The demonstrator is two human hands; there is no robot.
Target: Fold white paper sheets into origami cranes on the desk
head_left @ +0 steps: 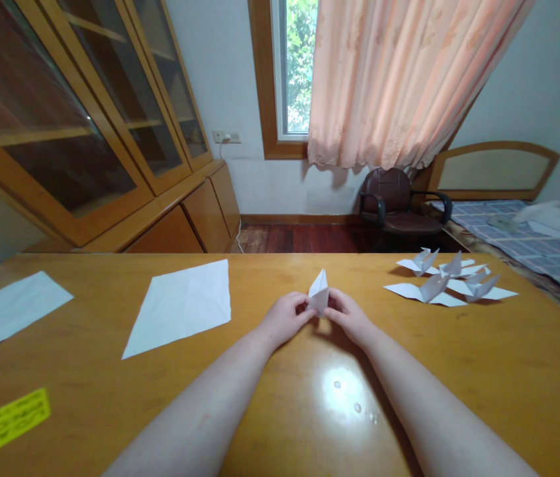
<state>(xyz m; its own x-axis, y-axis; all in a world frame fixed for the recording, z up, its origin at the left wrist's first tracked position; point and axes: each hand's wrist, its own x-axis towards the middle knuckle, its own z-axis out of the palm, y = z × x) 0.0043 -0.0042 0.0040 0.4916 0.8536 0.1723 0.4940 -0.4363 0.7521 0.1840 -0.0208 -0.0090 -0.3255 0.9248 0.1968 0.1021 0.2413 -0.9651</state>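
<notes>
A small piece of folded white paper (319, 297) stands upright between my hands, its pointed tip up, near the middle of the wooden table (280, 424). My left hand (287, 317) pinches its lower left side with thumb and fingers. On the opposite side, my right hand (349, 317) grips the lower right edge, its thumb toward me. Both hands partly cover the lower part of the paper. Several folded paper cranes (433, 286) with spread wings are grouped to the right of my right hand.
Left of my hands lies a flat white paper sheet (183, 303), with another white sheet (12, 315) at the far left. A yellow label (6, 424) is at the lower left. Beyond the table are a glass-door cabinet (106, 179), a brown armchair (392, 199) and a bed (543, 245).
</notes>
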